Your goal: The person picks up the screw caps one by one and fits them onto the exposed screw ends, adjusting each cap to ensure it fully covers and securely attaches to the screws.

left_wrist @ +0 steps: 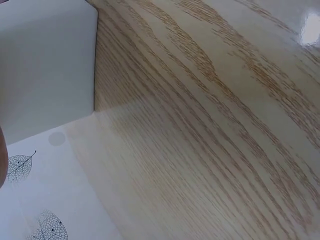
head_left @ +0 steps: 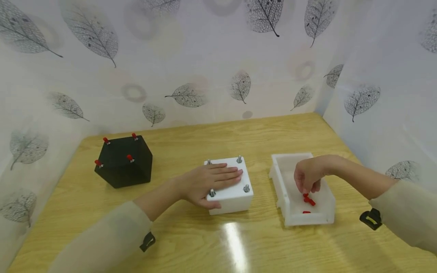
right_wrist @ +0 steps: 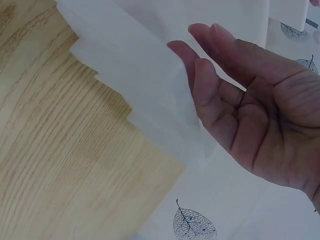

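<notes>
At frame centre, I steady the white block (head_left: 232, 192) with the left hand (head_left: 209, 182), fingers extended. In the tray (head_left: 308, 220) at right, pinch one red piece (head_left: 309, 200) singly; whether the right hand (head_left: 308, 174) grips any, I cannot tell.

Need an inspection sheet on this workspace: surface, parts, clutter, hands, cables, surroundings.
Surface: wood-grain table, glare patch near the front.
Job's things: white block with four bolts, no red caps on them; white tray holding a few red pieces; black block at left, four red caps on top.
Clutter: nothing seen.
Hands: left hand rests on the white block, fingers extended; right hand is in the white tray, fingertips at the red pieces, grip unclear.
Cables: nothing seen.
Surroundings: pale leaf-print backdrop behind and at both sides.
</notes>
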`<state>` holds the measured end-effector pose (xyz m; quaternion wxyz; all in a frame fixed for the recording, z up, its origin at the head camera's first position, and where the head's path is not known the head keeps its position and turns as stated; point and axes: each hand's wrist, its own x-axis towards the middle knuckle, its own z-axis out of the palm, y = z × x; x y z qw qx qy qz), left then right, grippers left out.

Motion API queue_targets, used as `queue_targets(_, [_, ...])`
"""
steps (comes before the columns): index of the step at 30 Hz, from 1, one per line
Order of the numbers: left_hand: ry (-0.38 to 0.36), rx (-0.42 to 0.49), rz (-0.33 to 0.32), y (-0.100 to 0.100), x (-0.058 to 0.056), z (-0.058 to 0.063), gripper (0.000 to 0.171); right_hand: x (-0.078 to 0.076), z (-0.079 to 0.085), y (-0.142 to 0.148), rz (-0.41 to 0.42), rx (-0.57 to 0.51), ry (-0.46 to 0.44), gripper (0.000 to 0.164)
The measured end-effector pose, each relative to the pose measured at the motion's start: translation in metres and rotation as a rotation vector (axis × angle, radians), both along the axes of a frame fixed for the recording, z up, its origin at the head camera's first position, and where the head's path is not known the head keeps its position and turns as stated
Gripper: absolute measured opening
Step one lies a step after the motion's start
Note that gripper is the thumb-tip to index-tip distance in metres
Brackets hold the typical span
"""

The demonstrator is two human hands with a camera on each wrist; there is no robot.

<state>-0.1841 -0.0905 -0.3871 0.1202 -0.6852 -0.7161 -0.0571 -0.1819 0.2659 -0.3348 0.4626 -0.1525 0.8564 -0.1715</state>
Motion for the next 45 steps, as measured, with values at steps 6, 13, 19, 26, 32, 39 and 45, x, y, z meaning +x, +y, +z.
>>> queue_targets(6, [0.01, 0.02, -0.006, 0.0, -0.004, 0.005, 0.073, -0.002, 0.007, -0.011, 0.154, 0.122, 0.074, 0.017])
queue_targets(13, [0.018, 0.008, -0.001, -0.001, 0.0, 0.002, 0.073, -0.001, 0.001, -0.025, 0.265, 0.283, 0.147, 0.025])
queue_targets(19, [0.044, 0.041, -0.002, -0.003, 0.003, -0.001, 0.074, -0.006, -0.005, -0.029, 0.334, 0.352, 0.149, 0.026])
queue_targets(26, [0.051, 0.066, -0.017, -0.002, 0.002, -0.004, 0.073, -0.009, -0.012, -0.028, 0.243, 0.359, 0.054, 0.024])
queue_targets(32, [0.07, 0.098, -0.03, -0.001, 0.004, -0.007, 0.073, -0.01, -0.021, -0.024, 0.141, 0.292, 0.002, 0.024])
queue_targets(39, [0.063, 0.105, -0.012, -0.001, 0.002, -0.008, 0.074, -0.013, -0.029, -0.023, 0.13, 0.28, 0.001, 0.018])
queue_targets(45, [0.064, 0.103, -0.004, 0.0, 0.002, -0.009, 0.075, -0.015, -0.033, -0.023, 0.175, 0.286, 0.003, 0.017])
